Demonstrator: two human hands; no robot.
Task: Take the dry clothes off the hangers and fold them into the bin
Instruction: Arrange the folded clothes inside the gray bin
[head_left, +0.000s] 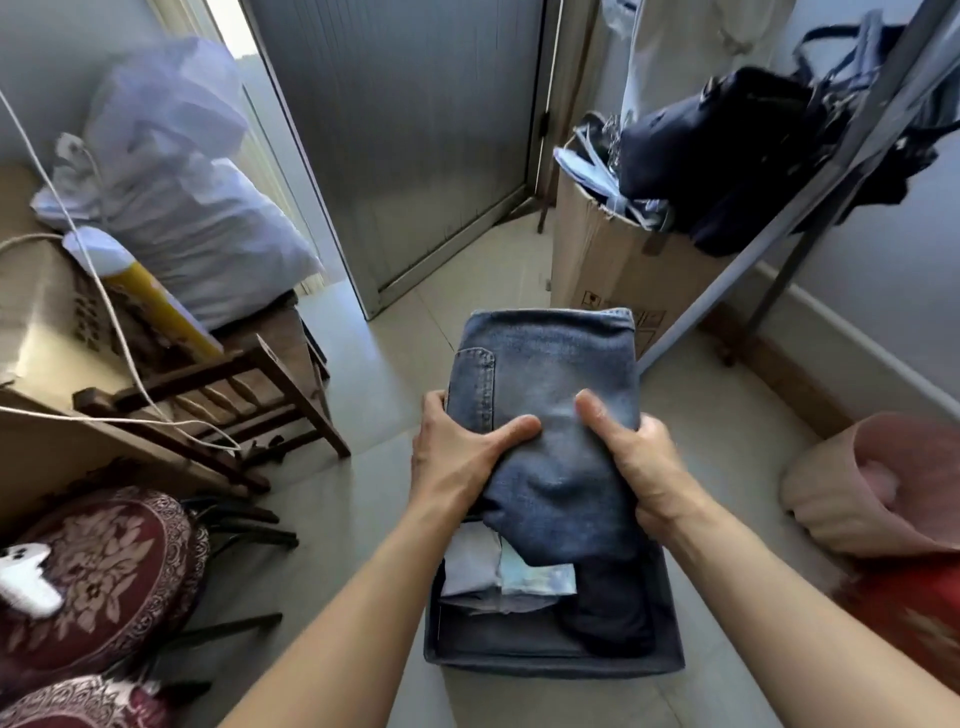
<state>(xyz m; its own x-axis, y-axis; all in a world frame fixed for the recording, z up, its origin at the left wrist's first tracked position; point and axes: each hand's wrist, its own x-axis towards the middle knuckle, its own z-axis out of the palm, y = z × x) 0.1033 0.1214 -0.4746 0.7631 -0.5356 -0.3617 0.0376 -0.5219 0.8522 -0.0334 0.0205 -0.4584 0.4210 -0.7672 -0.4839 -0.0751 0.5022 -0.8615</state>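
Closest to the person's feet sits the dark grey, soft-sided fabric bin (550, 662) on the pale tiled floor, its walls a little slumped. Inside it lie a pale grey folded garment (470, 569) on the left and a dark navy folded garment (615, 608) on the right. They are laid flat side by side, I would guess so the pile builds up level.

Above the bin's far end, both bare hands hold a folded pair of faded blue denim jeans (545, 364). The left hand (457, 460) clamps the left edge, thumb pressed across the top and fingers tucked underneath. The right hand (641, 460) does the same on the right edge. Gripping both sides like this probably stops the heavy, stiff folds from sliding apart on the way down into the bin.

The denim looks thick, with stitched seams and a patch pocket showing on the left. Its near end sags into a soft dent between the thumbs.

Beyond the jeans stands a tall brown cardboard box (592, 260) stuffed with papers, with a dark blue bag (717, 145) slumped on top. Behind that is a ribbed grey metal door (405, 130).
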